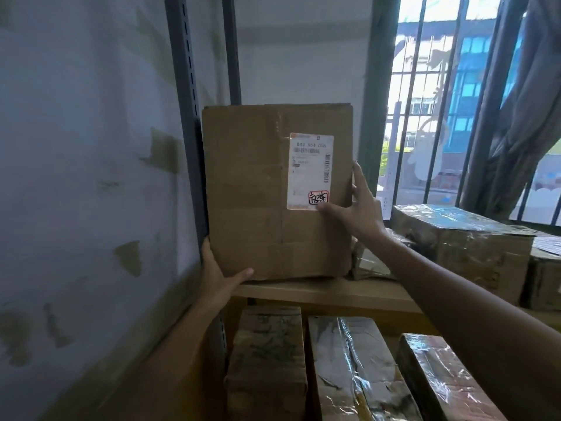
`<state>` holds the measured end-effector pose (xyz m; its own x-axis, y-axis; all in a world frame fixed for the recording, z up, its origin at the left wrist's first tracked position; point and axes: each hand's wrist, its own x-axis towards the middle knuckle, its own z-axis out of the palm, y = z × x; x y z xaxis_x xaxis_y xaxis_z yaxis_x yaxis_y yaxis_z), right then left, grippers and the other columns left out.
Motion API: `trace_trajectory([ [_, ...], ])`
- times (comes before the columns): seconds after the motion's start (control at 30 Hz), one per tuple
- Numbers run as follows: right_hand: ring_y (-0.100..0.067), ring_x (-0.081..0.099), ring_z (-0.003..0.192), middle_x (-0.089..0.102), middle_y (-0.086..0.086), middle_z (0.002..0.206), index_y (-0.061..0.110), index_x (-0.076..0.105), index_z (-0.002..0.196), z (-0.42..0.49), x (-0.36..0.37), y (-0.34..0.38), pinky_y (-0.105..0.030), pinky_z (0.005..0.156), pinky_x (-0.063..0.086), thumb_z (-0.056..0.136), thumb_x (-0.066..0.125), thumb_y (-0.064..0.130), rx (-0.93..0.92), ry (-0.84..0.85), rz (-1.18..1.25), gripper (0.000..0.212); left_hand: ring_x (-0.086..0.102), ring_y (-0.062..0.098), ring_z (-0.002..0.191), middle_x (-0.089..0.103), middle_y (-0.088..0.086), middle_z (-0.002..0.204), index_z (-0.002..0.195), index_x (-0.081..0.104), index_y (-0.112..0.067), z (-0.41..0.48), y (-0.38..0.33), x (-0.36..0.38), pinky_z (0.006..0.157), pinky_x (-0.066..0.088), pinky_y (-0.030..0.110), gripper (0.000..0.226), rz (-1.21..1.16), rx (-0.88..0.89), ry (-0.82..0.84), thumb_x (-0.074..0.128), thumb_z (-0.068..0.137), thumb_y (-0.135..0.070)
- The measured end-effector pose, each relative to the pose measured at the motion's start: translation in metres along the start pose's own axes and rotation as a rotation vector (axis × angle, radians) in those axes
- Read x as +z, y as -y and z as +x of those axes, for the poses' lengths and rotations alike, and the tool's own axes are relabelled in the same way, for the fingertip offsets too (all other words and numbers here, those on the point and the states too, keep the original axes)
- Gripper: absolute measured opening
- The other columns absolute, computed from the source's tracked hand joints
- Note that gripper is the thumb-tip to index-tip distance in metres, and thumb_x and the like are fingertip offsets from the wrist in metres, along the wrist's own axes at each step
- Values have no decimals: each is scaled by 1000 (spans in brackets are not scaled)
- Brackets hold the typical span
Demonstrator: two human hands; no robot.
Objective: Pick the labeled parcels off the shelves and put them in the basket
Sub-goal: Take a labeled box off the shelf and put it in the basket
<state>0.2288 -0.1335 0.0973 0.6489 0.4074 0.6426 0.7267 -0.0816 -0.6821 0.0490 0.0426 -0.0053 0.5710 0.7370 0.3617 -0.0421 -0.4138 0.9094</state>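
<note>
You grip the labeled box (276, 192), upright on the shelf (318, 291): left hand (218, 275) clamps its lower corner, right hand (361, 208) pinches its right edge. Not yet lifted off; more parcels (355, 366) below, basket unseen.

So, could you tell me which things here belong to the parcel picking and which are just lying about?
In the job: box, its label, left hand and right hand gripping it, shelf.
Just about: taped parcel and lower parcels (no label visible), curtain, wall tape.
</note>
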Motion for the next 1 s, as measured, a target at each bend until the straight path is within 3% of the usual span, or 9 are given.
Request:
trace_trajectory([
  [0.2, -4, 53, 107, 58, 8, 132, 29, 32, 142, 1, -33, 45, -21, 88, 48, 68, 79, 45, -117, -78, 36, 89, 26, 20, 137, 22, -1, 153, 146, 5, -31, -22, -53, -6, 103, 26, 35, 107, -78, 124, -177, 70, 63, -47],
  [0.37, -10, 51, 123, 50, 10, 139, 26, 26, 145, -13, -92, 84, -33, 104, 45, 75, 73, 44, -158, -187, 125, 87, 34, 12, 130, 31, -6, 148, 145, 13, -35, -43, -120, -5, 102, 29, 28, 98, -101, 301, -225, 66, 66, -56],
  [0.47, 18, 50, 104, 50, 28, 118, 18, 24, 144, -24, -139, 104, -6, 89, 43, 78, 70, 43, -220, -274, 104, 84, 32, 11, 129, 30, -5, 149, 145, 13, -35, -65, -155, 17, 100, 28, 27, 92, -99, 374, -246, 68, 72, -51],
  [0.5, 19, 50, 102, 48, 29, 117, 17, 23, 143, -30, -156, 108, -3, 86, 40, 78, 70, 44, -233, -292, 74, 84, 32, 11, 129, 29, -4, 149, 145, 13, -35, -75, -164, 28, 99, 29, 27, 91, -106, 390, -243, 68, 73, -49],
  [0.63, -12, 48, 123, 45, 4, 142, 17, 12, 149, -66, -234, 100, -24, 104, 38, 75, 72, 48, -171, -324, -24, 100, 32, 2, 119, 33, -7, 145, 145, 16, -32, -121, -198, 80, 89, 31, 12, 92, -132, 427, -204, 69, 72, -49],
  [0.73, -4, 50, 110, 50, 8, 135, 20, 17, 149, -102, -297, 80, -17, 96, 40, 72, 74, 48, -113, -395, -63, 100, 36, -1, 113, 38, -15, 134, 142, 22, -32, -157, -220, 122, 82, 32, 5, 88, -166, 472, -118, 71, 71, -47],
  [0.87, -7, 49, 120, 46, 4, 142, 17, 16, 149, -153, -376, 54, -7, 95, 41, 71, 76, 45, -47, -491, -103, 102, 42, 7, 116, 41, -5, 140, 140, 25, -30, -205, -243, 185, 92, 39, 20, 87, -185, 486, -11, 70, 70, -52],
  [0.93, -7, 46, 123, 43, 4, 145, 17, 12, 150, -180, -415, 44, -14, 100, 40, 72, 74, 47, -14, -524, -148, 104, 41, 8, 118, 40, -4, 141, 141, 24, -29, -230, -253, 220, 92, 39, 19, 88, -185, 480, 49, 70, 70, -53],
  [1.0, -3, 44, 121, 40, 4, 147, 18, 9, 151, -208, -452, 31, -21, 102, 39, 73, 73, 48, 33, -548, -208, 106, 40, 5, 116, 41, -5, 141, 141, 24, -28, -255, -259, 256, 86, 37, 8, 88, -224, 472, 128, 71, 71, -50],
])
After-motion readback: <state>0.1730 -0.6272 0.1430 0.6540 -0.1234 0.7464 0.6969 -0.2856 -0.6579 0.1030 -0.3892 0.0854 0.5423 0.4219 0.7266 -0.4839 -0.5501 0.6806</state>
